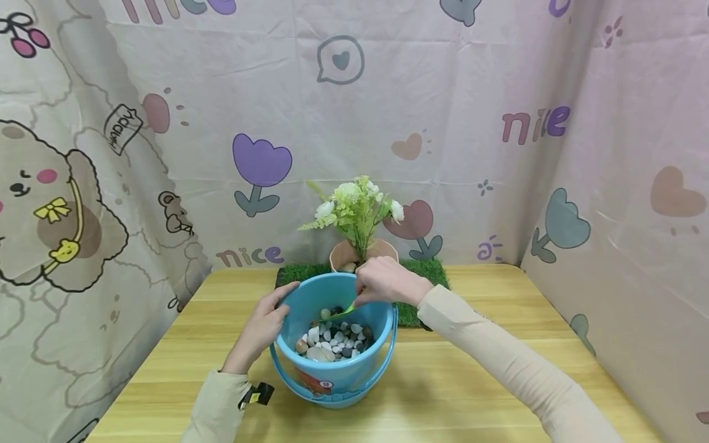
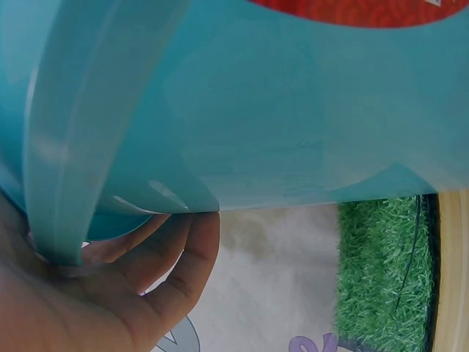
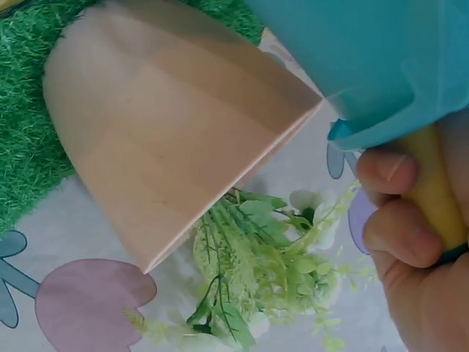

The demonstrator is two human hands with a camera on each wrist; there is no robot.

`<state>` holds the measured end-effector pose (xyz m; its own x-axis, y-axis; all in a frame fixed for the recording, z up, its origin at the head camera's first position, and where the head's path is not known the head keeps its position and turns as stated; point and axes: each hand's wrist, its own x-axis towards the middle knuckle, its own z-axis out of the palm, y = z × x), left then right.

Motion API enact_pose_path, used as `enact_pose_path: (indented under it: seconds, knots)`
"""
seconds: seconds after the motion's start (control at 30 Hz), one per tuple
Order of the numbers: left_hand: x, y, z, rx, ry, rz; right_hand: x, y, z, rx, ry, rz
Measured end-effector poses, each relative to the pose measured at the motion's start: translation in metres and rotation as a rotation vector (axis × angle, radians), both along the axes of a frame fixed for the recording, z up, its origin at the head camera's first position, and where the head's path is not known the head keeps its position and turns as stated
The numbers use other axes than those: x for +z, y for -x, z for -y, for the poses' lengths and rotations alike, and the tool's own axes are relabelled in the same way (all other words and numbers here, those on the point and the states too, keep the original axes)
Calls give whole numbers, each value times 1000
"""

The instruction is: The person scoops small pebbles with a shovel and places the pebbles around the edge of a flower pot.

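A blue bucket (image 1: 335, 369) stands upright with mixed pebbles (image 1: 338, 341) inside. My left hand (image 1: 266, 326) grips its left rim; in the left wrist view the fingers (image 2: 194, 257) lie along the bucket's outer wall, beside the strap-like handle (image 2: 84, 132). Over the far right rim, my right hand (image 1: 384, 281) holds a small garden trowel by its yellow handle (image 3: 432, 187). The trowel's green blade (image 1: 344, 312) reaches down into the bucket, above the pebbles. Behind the bucket sits a pinkish pot (image 3: 176, 117) with white flowers and green leaves (image 1: 357, 209).
The pot stands on a green turf mat (image 1: 426, 271), partly hidden by the bucket. A wooden table (image 1: 487, 381) lies under everything. Printed cloth (image 1: 354, 111) hangs behind and at both sides.
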<state>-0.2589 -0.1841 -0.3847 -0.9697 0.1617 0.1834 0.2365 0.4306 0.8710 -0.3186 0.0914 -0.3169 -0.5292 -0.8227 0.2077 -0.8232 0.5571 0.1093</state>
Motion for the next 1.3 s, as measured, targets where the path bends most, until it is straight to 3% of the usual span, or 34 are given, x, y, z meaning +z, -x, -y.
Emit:
enact_pose_path:
  seconds: [0.23,0.37,0.97,1.07,1.3]
  knots:
    - [-1,-1,1,2,5,-12,-14,-1,-9,123,36,-194]
    - [0,-1,1,-8,8,-29,-19,0,-16,168,86,-262]
    - [1,-1,0,-18,-18,-14,-29,3,-25,276,257,-312]
    - [3,-2,0,-20,-21,-19,-32,3,-26,254,290,-282]
    - [1,-2,1,-16,-19,-24,-28,-4,-24,60,253,-150]
